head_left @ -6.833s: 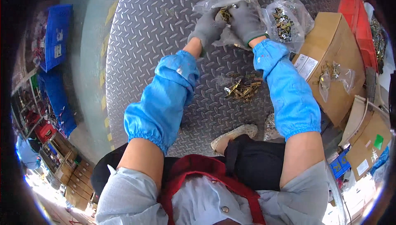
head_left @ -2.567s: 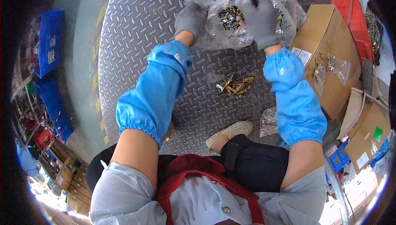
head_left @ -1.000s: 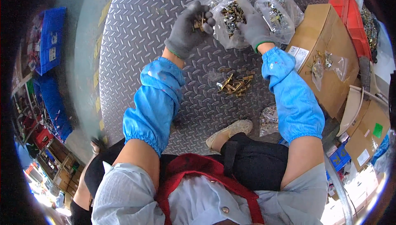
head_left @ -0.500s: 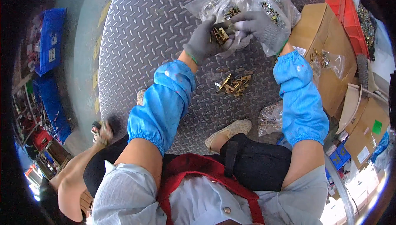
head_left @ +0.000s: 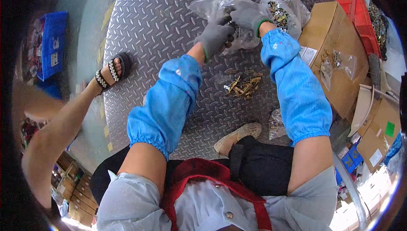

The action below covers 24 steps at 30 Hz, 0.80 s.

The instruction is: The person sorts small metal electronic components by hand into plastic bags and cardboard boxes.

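Landmark: my reference is the loose metal pile (head_left: 243, 86) on the tread plate (head_left: 148, 40).
Left hand (head_left: 217, 37): gloved, beyond the pile, fingers curled; I can't tell whether they clamp anything.
Right hand (head_left: 246, 16): farther beyond the pile; fingertips hidden from me, grip unclear.
Left bag (head_left: 221, 5): clear plastic, beyond the pile.
Right bag (head_left: 278, 15): beyond it, rightward, metal parts inside.
Cardboard box (head_left: 335, 49): right of the pile.

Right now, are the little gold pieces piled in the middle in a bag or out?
Out: the gold pieces lie loose on the bumpy metal plate, and two clear bags lie beyond them.
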Each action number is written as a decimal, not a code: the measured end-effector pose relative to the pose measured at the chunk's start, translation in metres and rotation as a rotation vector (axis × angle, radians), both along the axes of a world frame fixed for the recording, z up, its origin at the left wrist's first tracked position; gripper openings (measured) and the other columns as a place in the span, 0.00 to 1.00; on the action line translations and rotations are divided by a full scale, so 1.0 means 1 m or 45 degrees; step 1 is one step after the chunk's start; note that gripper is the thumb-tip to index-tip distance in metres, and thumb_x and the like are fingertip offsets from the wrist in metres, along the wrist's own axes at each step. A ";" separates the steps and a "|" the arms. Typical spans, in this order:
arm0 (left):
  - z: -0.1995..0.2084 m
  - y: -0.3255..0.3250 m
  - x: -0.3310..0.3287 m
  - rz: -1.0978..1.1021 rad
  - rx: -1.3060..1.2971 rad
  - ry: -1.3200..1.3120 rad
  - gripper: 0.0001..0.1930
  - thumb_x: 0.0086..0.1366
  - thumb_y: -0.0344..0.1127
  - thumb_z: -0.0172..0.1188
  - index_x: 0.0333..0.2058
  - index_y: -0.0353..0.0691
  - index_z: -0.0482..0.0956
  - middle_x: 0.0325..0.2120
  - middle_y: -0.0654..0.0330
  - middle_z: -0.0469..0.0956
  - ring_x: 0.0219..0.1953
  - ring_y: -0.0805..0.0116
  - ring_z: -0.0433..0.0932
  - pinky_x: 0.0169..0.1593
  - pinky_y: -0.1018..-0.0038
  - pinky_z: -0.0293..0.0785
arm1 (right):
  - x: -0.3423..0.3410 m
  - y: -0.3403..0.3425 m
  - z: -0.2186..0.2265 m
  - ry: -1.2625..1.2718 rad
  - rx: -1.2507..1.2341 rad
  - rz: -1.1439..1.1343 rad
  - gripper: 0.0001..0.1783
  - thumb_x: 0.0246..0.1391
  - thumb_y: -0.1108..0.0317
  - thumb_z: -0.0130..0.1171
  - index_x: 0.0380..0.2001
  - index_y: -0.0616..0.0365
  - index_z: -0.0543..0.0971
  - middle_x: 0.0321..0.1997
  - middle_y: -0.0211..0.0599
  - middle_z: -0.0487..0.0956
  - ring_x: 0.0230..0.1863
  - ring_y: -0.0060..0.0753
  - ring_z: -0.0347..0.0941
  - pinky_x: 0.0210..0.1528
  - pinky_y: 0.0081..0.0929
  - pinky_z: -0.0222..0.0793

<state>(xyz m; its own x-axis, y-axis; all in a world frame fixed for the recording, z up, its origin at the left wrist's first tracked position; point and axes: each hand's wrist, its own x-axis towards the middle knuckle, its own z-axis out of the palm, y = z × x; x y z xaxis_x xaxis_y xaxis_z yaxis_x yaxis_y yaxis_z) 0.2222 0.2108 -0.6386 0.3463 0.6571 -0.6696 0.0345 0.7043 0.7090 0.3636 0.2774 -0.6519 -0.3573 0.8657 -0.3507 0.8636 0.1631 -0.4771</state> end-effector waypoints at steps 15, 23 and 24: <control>-0.032 0.015 -0.018 0.106 0.384 0.570 0.26 0.52 0.38 0.55 0.53 0.42 0.67 0.34 0.45 0.78 0.33 0.56 0.78 0.36 0.67 0.73 | -0.026 0.003 -0.054 -0.112 0.553 -0.025 0.15 0.45 0.65 0.51 0.35 0.60 0.80 0.39 0.52 0.77 0.42 0.52 0.73 0.45 0.41 0.69; -0.029 0.010 -0.037 0.095 0.434 0.537 0.24 0.54 0.36 0.56 0.52 0.40 0.69 0.27 0.55 0.77 0.24 0.69 0.76 0.25 0.72 0.72 | -0.027 -0.008 -0.003 -0.045 0.365 -0.070 0.14 0.42 0.67 0.56 0.35 0.57 0.79 0.39 0.51 0.76 0.42 0.51 0.72 0.46 0.40 0.68; -0.016 0.009 -0.033 0.171 0.316 0.376 0.22 0.55 0.35 0.55 0.51 0.40 0.70 0.24 0.57 0.76 0.22 0.71 0.74 0.22 0.73 0.70 | -0.018 -0.010 -0.002 0.001 0.291 -0.103 0.14 0.43 0.65 0.57 0.35 0.58 0.78 0.38 0.50 0.77 0.41 0.50 0.73 0.46 0.40 0.68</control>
